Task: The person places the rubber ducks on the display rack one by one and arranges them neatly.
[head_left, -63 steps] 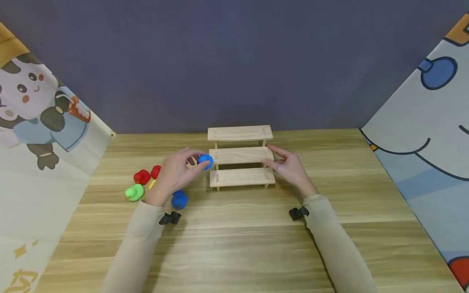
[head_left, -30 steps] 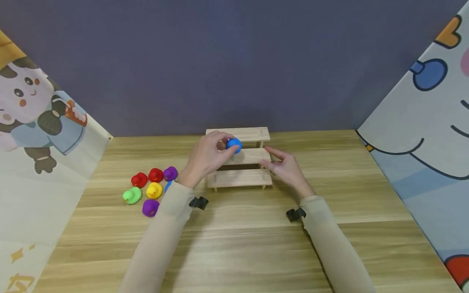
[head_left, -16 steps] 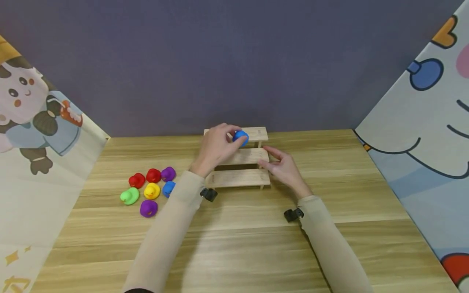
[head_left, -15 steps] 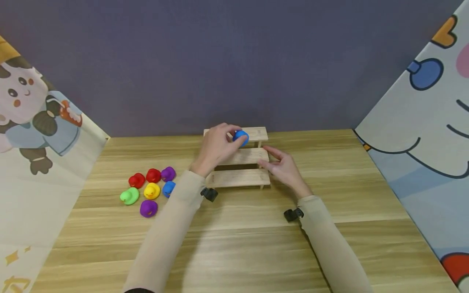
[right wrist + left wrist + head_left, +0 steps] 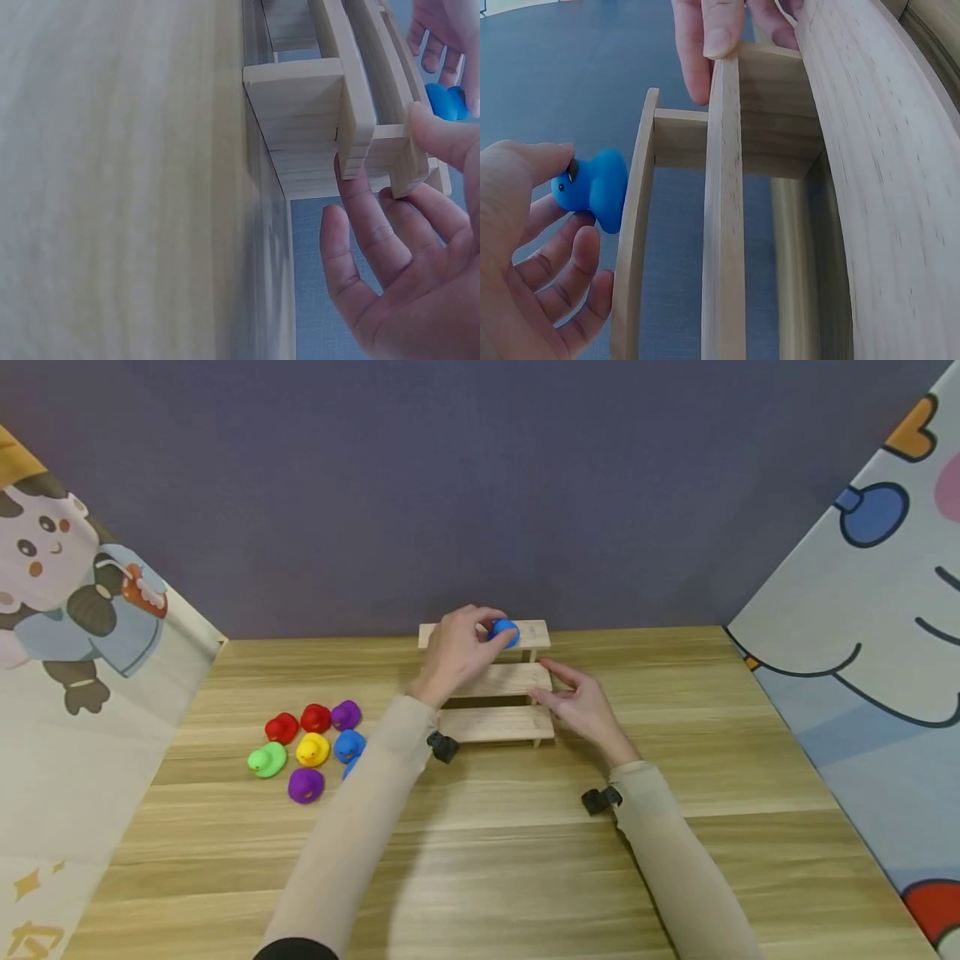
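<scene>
A three-tier wooden step stand [image 5: 498, 724] stands near the back wall. My left hand [image 5: 459, 652] pinches a blue rubber duck [image 5: 506, 633] by its head between thumb and finger, over the top tier. In the left wrist view, the base of the duck [image 5: 609, 191] is right at the top board [image 5: 635, 225], and the other fingers are loosely bent. My right hand [image 5: 588, 706] grips the right end of the middle tier. The right wrist view shows its thumb on the board's upper face and fingers beneath the board [image 5: 409, 169].
Several rubber ducks sit on the table left of the stand: red [image 5: 282, 727], green [image 5: 267, 760], yellow [image 5: 312, 749], purple [image 5: 306, 785] and blue [image 5: 349, 746]. The left forearm partly covers another blue one. A dark wall [image 5: 480, 493] rises behind; printed panels flank the table.
My left hand has carried the blue duck from beside the stand's left end, rightward and up to the top tier. My right hand has kept its grip on the stand.
</scene>
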Demonstrator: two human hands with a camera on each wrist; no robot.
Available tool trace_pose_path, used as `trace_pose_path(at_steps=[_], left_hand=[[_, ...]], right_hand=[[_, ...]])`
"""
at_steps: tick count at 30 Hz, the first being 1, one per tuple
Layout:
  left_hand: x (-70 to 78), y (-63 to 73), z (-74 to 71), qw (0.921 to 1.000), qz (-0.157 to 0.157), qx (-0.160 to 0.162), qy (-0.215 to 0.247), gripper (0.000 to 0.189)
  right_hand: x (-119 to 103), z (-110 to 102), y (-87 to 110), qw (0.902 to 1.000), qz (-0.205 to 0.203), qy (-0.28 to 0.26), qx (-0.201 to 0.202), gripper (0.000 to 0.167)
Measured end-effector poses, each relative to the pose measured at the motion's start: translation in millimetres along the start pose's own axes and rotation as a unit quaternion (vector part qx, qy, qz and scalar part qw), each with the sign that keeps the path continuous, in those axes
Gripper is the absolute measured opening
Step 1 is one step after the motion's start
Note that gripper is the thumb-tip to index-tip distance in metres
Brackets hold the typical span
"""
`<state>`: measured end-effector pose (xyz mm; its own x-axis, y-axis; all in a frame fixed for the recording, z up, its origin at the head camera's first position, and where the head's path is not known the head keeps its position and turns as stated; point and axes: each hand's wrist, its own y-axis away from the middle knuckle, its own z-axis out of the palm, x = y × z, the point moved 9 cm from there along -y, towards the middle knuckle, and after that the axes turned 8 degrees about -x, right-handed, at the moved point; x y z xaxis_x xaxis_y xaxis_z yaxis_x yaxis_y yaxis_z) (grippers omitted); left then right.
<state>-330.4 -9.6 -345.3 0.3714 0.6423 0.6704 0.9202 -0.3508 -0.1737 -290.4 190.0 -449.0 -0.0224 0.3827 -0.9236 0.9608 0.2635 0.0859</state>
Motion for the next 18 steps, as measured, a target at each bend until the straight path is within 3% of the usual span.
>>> trace_pose_path(at_steps=[18], left_hand=[[5.8,-11.6,10.3,0.9999,0.005,0.01,0.008,0.04]], right_hand=[[-1.3,0.4,2.4,1.0,-0.006,-0.005,-0.001,0.066]])
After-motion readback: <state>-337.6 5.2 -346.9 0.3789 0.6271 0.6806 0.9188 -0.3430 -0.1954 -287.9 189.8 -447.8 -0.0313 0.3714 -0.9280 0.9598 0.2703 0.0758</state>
